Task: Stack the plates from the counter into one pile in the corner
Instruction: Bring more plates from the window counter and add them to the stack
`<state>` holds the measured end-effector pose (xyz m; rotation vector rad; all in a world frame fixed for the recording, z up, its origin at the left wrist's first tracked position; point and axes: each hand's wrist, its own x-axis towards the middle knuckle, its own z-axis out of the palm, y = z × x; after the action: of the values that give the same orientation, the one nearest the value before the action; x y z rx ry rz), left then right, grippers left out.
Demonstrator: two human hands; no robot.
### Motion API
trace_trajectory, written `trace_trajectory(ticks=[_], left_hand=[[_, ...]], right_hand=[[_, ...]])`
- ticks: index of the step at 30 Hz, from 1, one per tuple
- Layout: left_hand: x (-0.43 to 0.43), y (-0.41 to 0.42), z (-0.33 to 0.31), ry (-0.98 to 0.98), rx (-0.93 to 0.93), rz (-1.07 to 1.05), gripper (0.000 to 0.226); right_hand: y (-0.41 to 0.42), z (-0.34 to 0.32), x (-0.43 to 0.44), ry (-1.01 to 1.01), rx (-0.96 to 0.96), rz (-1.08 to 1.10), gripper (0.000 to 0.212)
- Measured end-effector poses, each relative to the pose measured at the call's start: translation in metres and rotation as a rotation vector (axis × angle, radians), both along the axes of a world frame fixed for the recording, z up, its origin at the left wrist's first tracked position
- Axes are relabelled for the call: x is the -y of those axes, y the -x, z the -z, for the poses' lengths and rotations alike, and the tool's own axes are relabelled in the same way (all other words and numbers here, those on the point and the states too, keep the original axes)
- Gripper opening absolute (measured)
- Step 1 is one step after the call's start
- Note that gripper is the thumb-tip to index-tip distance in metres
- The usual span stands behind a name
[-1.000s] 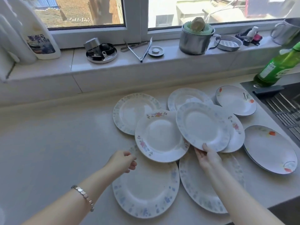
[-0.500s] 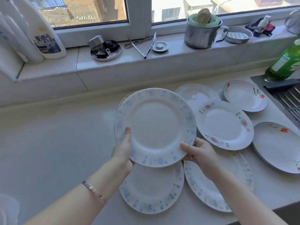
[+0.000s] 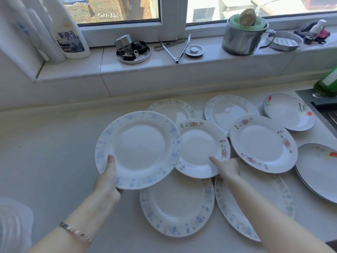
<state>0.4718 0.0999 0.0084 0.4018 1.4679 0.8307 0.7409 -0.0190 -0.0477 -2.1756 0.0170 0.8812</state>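
Head view: nearest, the left hand [image 3: 107,181] gripped the blue-rimmed plate [image 3: 138,149] at its near-left edge, thumb on the rim, fingers beneath, the plate held above the counter [image 3: 54,147]. Just right of it, the right hand [image 3: 227,168] clasped the pink-flowered plate [image 3: 199,147] by its near-right rim, thumb on top. Below both hands lay two blue-patterned plates [image 3: 176,205]. Beyond the fingers more plates [image 3: 263,143] lay spread toward the windowsill [image 3: 164,64].

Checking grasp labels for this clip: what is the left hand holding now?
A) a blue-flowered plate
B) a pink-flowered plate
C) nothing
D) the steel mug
A: the left hand grips the blue-flowered plate by its near rim, thumb on top, raised above the counter.
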Motion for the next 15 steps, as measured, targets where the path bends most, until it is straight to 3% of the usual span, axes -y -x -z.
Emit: trace_trajectory(ticks=[8, 12, 15], left_hand=[[0.016, 0.020, 0.002, 0.008, -0.066, 0.010, 0.027], [0.021, 0.037, 0.000, 0.015, -0.096, 0.057, 0.027], [0.021, 0.066, -0.010, -0.013, -0.109, 0.064, 0.028]], right_hand=[[-0.001, -0.007, -0.004, -0.349, -0.234, 0.182, 0.039], [0.012, -0.026, -0.005, -0.461, -0.217, 0.172, 0.046], [0.033, -0.045, -0.011, -0.568, -0.317, 0.121, 0.046]])
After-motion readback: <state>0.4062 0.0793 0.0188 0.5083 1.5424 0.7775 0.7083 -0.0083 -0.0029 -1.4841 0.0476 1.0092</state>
